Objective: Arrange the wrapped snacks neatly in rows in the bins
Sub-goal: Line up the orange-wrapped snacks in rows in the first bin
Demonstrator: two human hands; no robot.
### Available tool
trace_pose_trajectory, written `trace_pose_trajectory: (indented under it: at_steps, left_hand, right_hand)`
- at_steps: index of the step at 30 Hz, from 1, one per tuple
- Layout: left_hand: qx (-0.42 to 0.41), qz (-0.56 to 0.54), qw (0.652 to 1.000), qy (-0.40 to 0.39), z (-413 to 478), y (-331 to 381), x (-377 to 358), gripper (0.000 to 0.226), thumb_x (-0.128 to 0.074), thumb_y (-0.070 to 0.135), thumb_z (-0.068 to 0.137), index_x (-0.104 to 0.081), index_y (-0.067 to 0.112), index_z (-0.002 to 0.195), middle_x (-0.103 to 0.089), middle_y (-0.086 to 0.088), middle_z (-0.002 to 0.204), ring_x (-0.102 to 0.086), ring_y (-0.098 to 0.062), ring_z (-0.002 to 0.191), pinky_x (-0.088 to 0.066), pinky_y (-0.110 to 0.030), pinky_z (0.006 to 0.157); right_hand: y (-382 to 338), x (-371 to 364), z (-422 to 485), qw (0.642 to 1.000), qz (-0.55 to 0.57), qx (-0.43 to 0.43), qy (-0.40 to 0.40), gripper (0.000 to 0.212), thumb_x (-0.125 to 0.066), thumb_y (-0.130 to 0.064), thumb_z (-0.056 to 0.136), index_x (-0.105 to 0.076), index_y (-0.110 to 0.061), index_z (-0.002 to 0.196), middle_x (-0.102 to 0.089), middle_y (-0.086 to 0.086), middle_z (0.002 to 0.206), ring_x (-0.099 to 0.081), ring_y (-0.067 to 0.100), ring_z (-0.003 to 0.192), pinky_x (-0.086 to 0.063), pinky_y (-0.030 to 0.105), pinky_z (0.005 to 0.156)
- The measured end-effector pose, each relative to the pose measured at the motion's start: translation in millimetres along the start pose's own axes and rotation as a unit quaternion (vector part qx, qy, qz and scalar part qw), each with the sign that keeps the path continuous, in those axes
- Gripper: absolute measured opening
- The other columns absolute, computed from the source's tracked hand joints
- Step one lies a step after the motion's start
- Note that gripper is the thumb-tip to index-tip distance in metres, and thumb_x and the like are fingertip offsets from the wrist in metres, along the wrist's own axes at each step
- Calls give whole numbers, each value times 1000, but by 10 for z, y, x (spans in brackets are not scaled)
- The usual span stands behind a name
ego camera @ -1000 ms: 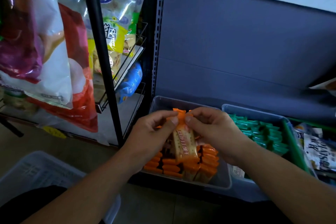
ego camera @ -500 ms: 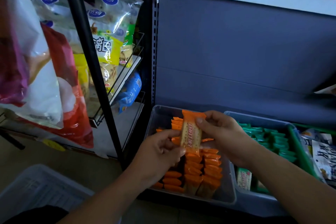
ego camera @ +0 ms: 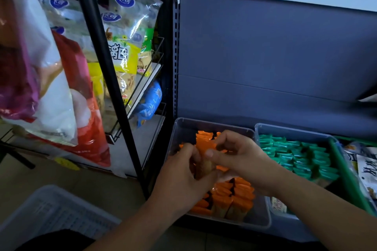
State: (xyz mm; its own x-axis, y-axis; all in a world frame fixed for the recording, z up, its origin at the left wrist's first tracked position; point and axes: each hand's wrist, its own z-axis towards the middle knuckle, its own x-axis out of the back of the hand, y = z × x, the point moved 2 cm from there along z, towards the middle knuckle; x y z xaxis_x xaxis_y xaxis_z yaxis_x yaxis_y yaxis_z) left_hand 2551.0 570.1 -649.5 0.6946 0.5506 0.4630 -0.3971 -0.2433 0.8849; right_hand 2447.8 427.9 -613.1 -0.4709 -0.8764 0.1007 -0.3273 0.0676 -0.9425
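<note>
A clear plastic bin [ego camera: 183, 128] on the bottom shelf holds rows of orange wrapped snacks [ego camera: 232, 195]. Over it, my left hand [ego camera: 183, 175] and my right hand [ego camera: 240, 157] both hold one orange wrapped snack [ego camera: 205, 148], tilted with its orange end up. My left fingers curl round its lower part; my right thumb and fingers pinch its upper side. To the right, a second clear bin [ego camera: 293, 131] holds rows of green wrapped snacks [ego camera: 295, 155].
A black wire rack [ego camera: 106, 79] with hanging snack bags [ego camera: 124, 46] stands at the left. A pale plastic basket [ego camera: 55, 214] sits on the floor at the lower left. A green-edged tray [ego camera: 346, 173] with more packets is at the far right.
The snack held upright by my right hand has come down closer to the bin. My left hand has moved up and taken hold of it too.
</note>
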Motion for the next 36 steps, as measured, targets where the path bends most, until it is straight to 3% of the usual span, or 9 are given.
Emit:
trace_pose_trajectory:
  at_steps: [4,8,11,15,21,24,27,30,36]
  left_hand:
    - [70,-165,983,-25,45,-30,1,27,-84,18,81,-61,21,96,-74,2,91,-72,-14,89,-58,-35,76]
    - [84,-228,967,-80,32,7,-14,24,-74,0,88,-67,18,102,-76,3,97,-73,-11,96,-57,-26,78]
    - [81,-210,973,-55,43,2,24,10,-75,18,93,-72,24,101,-76,5,95,-73,-11,90,-58,-25,73]
    - [79,-208,975,-2,92,-31,67,6,-73,27,95,-74,21,95,-77,-3,90,-74,-26,86,-63,-47,78]
    - [118,-267,956,-33,93,-40,112,22,-63,26,101,-73,8,93,-74,-13,92,-74,-22,87,-62,-29,73]
    - [90,-217,970,-59,75,-67,59,13,-74,30,94,-73,28,107,-76,0,97,-74,-16,92,-63,-32,79]
    - [55,-130,985,-96,17,-132,-74,46,-86,23,83,-65,40,120,-74,8,94,-70,-8,85,-59,-31,79]
    - [39,-93,992,-79,31,-173,-78,50,-83,16,85,-62,43,122,-71,7,91,-69,-7,83,-57,-27,77]
    - [-8,10,999,-52,16,-200,-53,59,-83,33,82,-53,47,130,-60,31,121,-55,9,113,-51,-20,91]
  right_hand:
    - [-12,115,35,1000,-12,2,-9,24,-76,-11,89,-72,-16,113,-77,2,105,-74,26,102,-61,52,92]
    - [54,122,59,999,-31,-13,-8,32,-70,-4,93,-69,-20,121,-76,9,113,-74,23,103,-62,45,91]
    - [71,142,55,997,-79,3,-16,24,-72,-9,94,-71,-23,113,-77,8,107,-74,25,103,-61,47,92]
    - [53,123,54,991,-130,14,-14,18,-75,-10,92,-71,-21,106,-76,8,101,-74,24,98,-61,47,88]
    - [33,142,55,988,-154,13,-24,22,-73,-14,93,-70,-27,111,-78,1,101,-75,18,96,-62,42,85]
    - [58,169,77,995,-98,4,13,19,-73,-15,94,-68,-20,112,-77,7,102,-75,26,95,-64,44,79]
    - [62,180,92,999,-24,-9,34,22,-71,-17,96,-64,-9,116,-77,14,101,-77,31,93,-63,48,79]
    - [50,189,100,999,4,-21,37,24,-69,-17,97,-63,-5,117,-78,14,101,-77,30,95,-63,50,82]
    - [70,148,78,996,-20,-29,76,29,-75,-20,93,-58,-5,111,-78,13,96,-78,27,86,-65,46,74]
